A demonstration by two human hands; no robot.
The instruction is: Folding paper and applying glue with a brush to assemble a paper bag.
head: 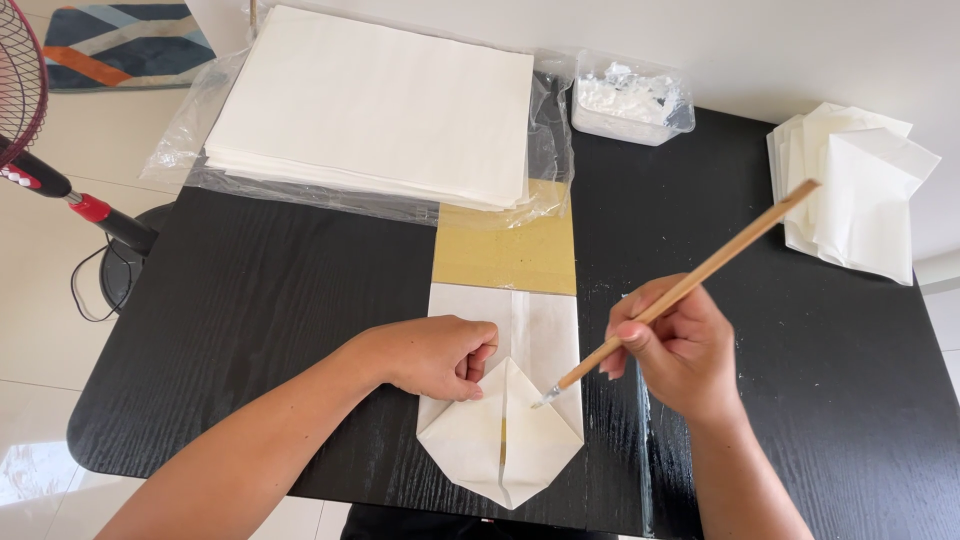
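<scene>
A white paper bag [510, 400] lies flat on the black table [270, 310], its bottom end folded into a diamond of flaps nearest me. My left hand [435, 355] is curled into a loose fist and presses down on the left flap. My right hand [680, 350] holds a long wooden brush [690, 285] like a pen, its wet tip touching the right flap of the fold. A yellow-brown cardboard strip [505, 250] sticks out from the bag's far end.
A thick stack of white paper sheets [375, 105] on clear plastic wrap sits at the back. A clear tub of white paste [630, 100] stands behind it to the right. Folded white bags [855, 190] pile at the right edge. A fan stand [90, 210] is off the table's left.
</scene>
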